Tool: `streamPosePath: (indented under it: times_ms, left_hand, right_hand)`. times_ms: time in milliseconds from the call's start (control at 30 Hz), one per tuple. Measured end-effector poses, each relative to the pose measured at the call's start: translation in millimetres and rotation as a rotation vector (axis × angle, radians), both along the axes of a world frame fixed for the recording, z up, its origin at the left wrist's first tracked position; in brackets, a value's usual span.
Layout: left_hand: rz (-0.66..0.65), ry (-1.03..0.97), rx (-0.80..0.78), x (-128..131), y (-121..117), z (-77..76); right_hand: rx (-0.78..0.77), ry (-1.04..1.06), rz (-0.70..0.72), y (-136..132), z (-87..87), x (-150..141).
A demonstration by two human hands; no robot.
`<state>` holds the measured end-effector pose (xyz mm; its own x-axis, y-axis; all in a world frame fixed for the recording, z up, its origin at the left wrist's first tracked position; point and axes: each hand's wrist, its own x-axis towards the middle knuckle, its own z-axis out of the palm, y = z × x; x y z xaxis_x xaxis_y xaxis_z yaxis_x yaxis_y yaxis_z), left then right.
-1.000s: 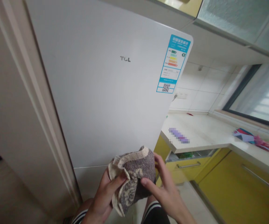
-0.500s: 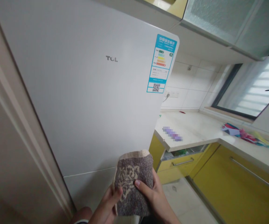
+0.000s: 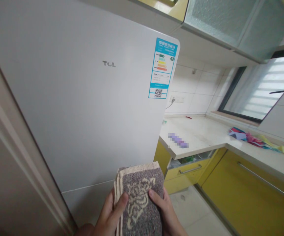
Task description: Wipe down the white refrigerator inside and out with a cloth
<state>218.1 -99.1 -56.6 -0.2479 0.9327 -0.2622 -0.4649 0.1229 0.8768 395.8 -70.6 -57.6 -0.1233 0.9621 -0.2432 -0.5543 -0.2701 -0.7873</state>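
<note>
A folded grey-brown towel (image 3: pixel 142 200) with a cream border and a cream pattern is held up at the bottom centre, in front of a refrigerator. My left hand (image 3: pixel 113 209) grips its left side, where several folded layers show along the edge. On the right side my right hand (image 3: pixel 163 206) holds it, with the thumb pressed on the patterned face. The fingers of both hands are mostly hidden behind the towel, and its lower end runs out of the picture.
Close ahead stands a pale grey refrigerator (image 3: pixel 87 108) with a blue label (image 3: pixel 163 67). To the right, a white counter (image 3: pixel 201 131) bears a blurred purple item (image 3: pixel 178 140) and colourful cloths (image 3: pixel 255 139). Below is a partly open yellow drawer (image 3: pixel 183 177); glass-fronted cabinets (image 3: pixel 230 26) hang above.
The towel now faces me more squarely, its layered left edge and pattern showing more clearly. Both thumbs have shifted slightly on it. The view has turned a little to the right.
</note>
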Motion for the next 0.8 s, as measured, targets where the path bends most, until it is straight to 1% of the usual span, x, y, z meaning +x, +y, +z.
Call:
streamPosePath:
  times_ms: [67, 133, 167, 233, 300, 333, 367, 400, 467, 533, 600, 633, 733, 800]
  left_hand:
    - [0.008, -0.167, -0.097, -2, -6, -11.9]
    - [-0.01, -0.234, -0.111, -3, -10, -22.9]
    - [-0.01, -0.208, -0.078, -3, -10, -27.0]
    - [-0.016, -0.079, 0.019, -2, -7, -31.4]
    - [-0.048, 0.068, 0.129, -2, 0, -30.9]
    - [-0.066, 0.125, 0.172, -2, 3, -29.5]
    - [-0.081, 0.172, 0.198, -2, 7, -28.1]
    - [-0.088, 0.214, 0.213, -2, 10, -27.1]
    - [-0.113, 0.287, 0.227, -4, 16, -27.8]
    - [-0.194, 0.313, 0.247, -9, 19, -33.0]
    - [-0.283, 0.309, 0.268, -15, 20, -41.4]
    - [-0.303, 0.312, 0.274, -19, 20, -45.8]
    - [-0.268, 0.374, 0.276, -30, 15, -57.4]
    - [-0.225, 0.444, 0.288, -31, 9, -63.2]
  right_hand:
    - [0.03, -0.071, -0.054, 7, -5.1, -2]
    - [0.107, -0.21, -0.101, 17, -14.5, -5]
    - [0.148, -0.29, -0.129, 21, -21.2, -7]
    - [0.213, -0.427, -0.21, 25, -36.7, -12]
    - [0.268, -0.52, -0.308, 21, -50.8, -19]
    - [0.296, -0.547, -0.334, 16, -55.7, -23]
    - [0.324, -0.559, -0.327, 10, -58.6, -28]
    - [0.349, -0.549, -0.285, 3, -59.6, -32]
    - [0.385, -0.478, -0.153, -11, -57.6, -41]
    - [0.407, -0.401, -0.073, -20, -54.6, -49]
    - [0.403, -0.372, -0.073, -22, -54.7, -53]
    - [0.385, -0.378, -0.089, -21, -56.3, -53]
    - [0.295, -0.421, -0.137, -11, -63.0, -48]
    - [0.243, -0.435, -0.169, -5, -64.1, -43]
